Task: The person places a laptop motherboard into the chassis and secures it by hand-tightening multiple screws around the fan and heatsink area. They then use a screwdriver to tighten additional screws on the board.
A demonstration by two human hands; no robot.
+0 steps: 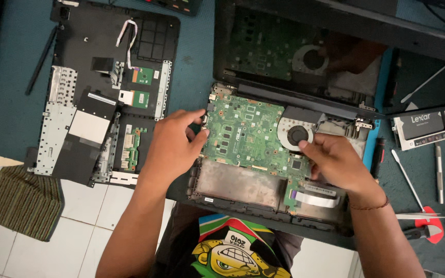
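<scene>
The largest item is the opened black plastic laptop base (263, 216), lying on a dark teal mat (191, 67) in front of the person. Its screen lid (305, 31) stands open behind it. Seated inside the base is a green rectangular circuit board (248, 139) with a round grey cooling fan (295, 135) at its right end.

To the left, well apart, lies the detached black keyboard cover (104, 98), underside up, with small green daughter boards and a white ribbon cable on it.

The left hand (173, 146) rests on the left edge of the green board, fingers curled and partly open, fingertips touching the board's corner; whether it pinches anything cannot be told. The right hand (336, 162) lies over the board's right part, just below the fan, fingers bent down onto it; no tool shows in it.

Judged from this, the step in hand is seating or lifting the board in the base. The next move appears to call for even pressure at both ends and care with the flat white ribbon cable (315, 198) near the front edge.

Labels: a flat silver-framed drive caddy (422, 129) to the right carries a black rectangular label with white lettering. A small white sticker sits on the base's front left. Thin metal tools (407, 177) and a red-handled one (433, 226) lie at far right.
</scene>
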